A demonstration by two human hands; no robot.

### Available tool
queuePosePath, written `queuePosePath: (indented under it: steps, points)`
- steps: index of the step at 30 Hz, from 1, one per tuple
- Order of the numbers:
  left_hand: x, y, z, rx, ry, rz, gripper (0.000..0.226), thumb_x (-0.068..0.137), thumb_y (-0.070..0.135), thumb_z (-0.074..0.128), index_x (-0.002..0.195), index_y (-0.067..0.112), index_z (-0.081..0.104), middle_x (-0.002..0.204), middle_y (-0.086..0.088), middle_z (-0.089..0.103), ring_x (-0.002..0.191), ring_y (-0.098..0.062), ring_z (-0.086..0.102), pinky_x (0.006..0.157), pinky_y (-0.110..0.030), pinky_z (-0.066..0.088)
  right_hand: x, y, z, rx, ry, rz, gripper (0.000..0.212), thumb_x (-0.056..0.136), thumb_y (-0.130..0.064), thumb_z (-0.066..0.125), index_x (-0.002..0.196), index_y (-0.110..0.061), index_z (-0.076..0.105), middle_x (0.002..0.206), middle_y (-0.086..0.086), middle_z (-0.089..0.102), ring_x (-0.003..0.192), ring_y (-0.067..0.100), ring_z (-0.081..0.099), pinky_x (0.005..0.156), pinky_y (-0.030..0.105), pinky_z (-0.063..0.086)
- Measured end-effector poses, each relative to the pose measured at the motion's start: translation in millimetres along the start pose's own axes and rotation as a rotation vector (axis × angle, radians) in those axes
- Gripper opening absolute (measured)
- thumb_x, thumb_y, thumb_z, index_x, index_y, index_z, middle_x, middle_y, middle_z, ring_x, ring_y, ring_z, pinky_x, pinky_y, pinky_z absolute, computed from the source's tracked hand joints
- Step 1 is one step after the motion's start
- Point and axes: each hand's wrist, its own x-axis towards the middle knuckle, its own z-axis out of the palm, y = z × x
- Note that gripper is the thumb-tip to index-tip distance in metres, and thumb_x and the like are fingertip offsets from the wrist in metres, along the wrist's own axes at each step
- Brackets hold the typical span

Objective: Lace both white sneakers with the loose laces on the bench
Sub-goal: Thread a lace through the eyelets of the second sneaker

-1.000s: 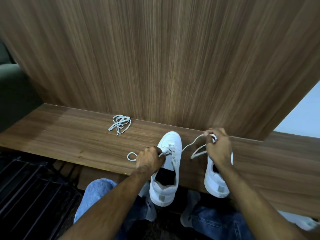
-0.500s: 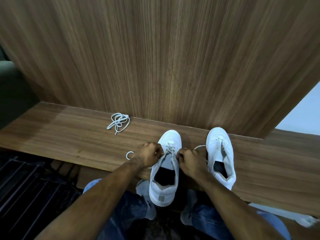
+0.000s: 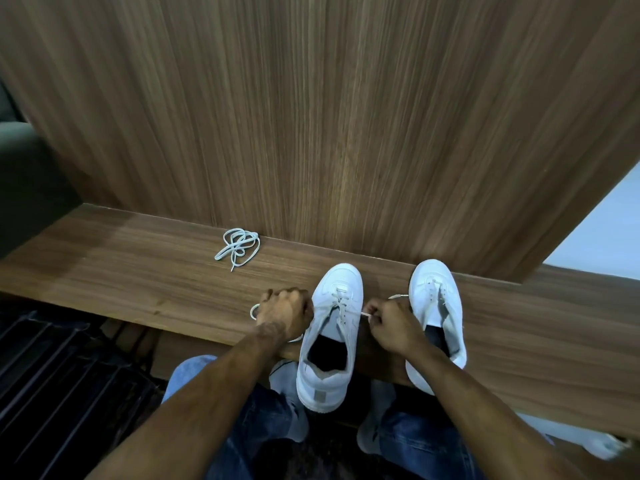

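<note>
Bench [image 3: 138, 271]: both hands w/ sneaker [image 3: 329, 341] lace [image 3: 254, 310]

Two white sneakers [image 3: 330, 336] [image 3: 437, 317] on the table [image 3: 138, 271], two laces [image 3: 238, 247] [image 3: 341, 299], one threaded, one bundled by the back edge, two hands [image 3: 285, 315] [image 3: 393, 325].

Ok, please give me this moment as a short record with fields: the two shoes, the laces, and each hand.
left sneaker: on bench, lace through the front eyelets
right sneaker: beside it, no lace visible in its eyelets
spare lace: loose bundle near the wall panel
left hand: grips the lace end on the sneaker's left side
right hand: pinches the other lace end
</note>
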Motion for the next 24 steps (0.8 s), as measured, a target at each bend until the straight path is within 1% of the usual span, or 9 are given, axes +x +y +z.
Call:
queuePosePath:
  steps: [2,5,7,10,13,15,18,21,24]
  points:
    - [-6,8,-7,-0.134,0.060,-0.032,0.017,0.090,0.033,0.048,0.099,0.024,0.059,0.112,-0.003,0.065,0.104,-0.029,0.060,0.093,-0.037,0.039,-5,-4,-10,0.344,-0.015,0.092,0.030,0.085,0.003,0.048,0.103,-0.015,0.064,0.077,0.001,0.064,0.081,0.018,0.062,0.064,0.021,0.043]
    - [-12,20,-20,-0.350,0.185,-0.014,0.006,0.086,0.027,0.058,0.090,0.024,0.061,0.103,0.000,0.063,0.099,-0.025,0.058,0.082,-0.033,0.041,-6,-15,-28,0.819,-0.009,0.189,0.030,0.085,0.012,0.050,0.109,-0.002,0.062,0.078,0.011,0.064,0.067,0.016,0.059,0.058,0.016,0.048]
    - [-16,32,-28,-0.431,0.181,0.095,0.005,0.083,0.024,0.062,0.080,0.027,0.064,0.094,0.005,0.062,0.096,-0.020,0.057,0.076,-0.029,0.042,-10,-26,-40,1.011,-0.003,0.202,0.028,0.087,0.010,0.051,0.108,-0.003,0.063,0.082,0.014,0.066,0.070,0.018,0.062,0.065,0.022,0.053]
    - [-17,53,-32,-0.637,0.069,0.146,0.014,0.083,0.031,0.061,0.086,0.024,0.073,0.094,0.001,0.066,0.090,-0.014,0.060,0.079,-0.029,0.047,-8,-47,-54,1.167,0.025,0.200,0.023,0.088,0.010,0.052,0.105,-0.003,0.063,0.080,0.011,0.067,0.075,0.019,0.065,0.083,0.035,0.053]
    - [-24,74,-40,-0.905,-0.071,0.140,0.023,0.088,0.024,0.060,0.080,0.006,0.071,0.078,-0.005,0.061,0.067,0.000,0.054,0.069,-0.018,0.043,-4,-63,-62,1.250,0.074,0.219,0.021,0.089,0.010,0.051,0.101,-0.003,0.062,0.080,0.012,0.067,0.079,0.021,0.066,0.081,0.037,0.054]
    - [-27,83,-40,-1.045,-0.135,0.096,0.023,0.090,0.014,0.058,0.077,-0.001,0.069,0.074,-0.005,0.062,0.067,-0.002,0.055,0.070,-0.018,0.044,-1,-68,-64,1.289,0.071,0.257,0.020,0.090,0.010,0.051,0.099,-0.003,0.062,0.079,0.012,0.067,0.078,0.021,0.066,0.080,0.035,0.055]
    - [-24,74,-41,-1.068,-0.082,0.018,0.030,0.092,0.007,0.053,0.067,0.017,0.066,0.062,0.012,0.063,0.061,0.001,0.055,0.065,-0.020,0.044,7,-62,-69,1.287,0.070,0.307,0.020,0.088,0.010,0.053,0.096,-0.006,0.062,0.076,0.010,0.067,0.075,0.019,0.065,0.080,0.036,0.055]
    - [-19,50,-55,-1.074,0.003,-0.051,0.031,0.093,0.008,0.051,0.065,0.019,0.061,0.065,0.001,0.064,0.061,-0.006,0.057,0.070,-0.025,0.044,14,-43,-75,1.190,0.120,0.355,0.020,0.087,0.010,0.055,0.091,-0.008,0.062,0.077,0.009,0.067,0.069,0.017,0.062,0.074,0.033,0.056]
    - [-15,20,-67,-0.873,-0.039,-0.028,0.030,0.097,0.018,0.052,0.067,0.020,0.056,0.064,0.000,0.064,0.061,-0.010,0.058,0.070,-0.029,0.045,18,-17,-76,0.936,0.204,0.348,0.020,0.085,0.007,0.056,0.080,-0.012,0.063,0.081,0.012,0.070,0.065,0.017,0.061,0.069,0.033,0.056]
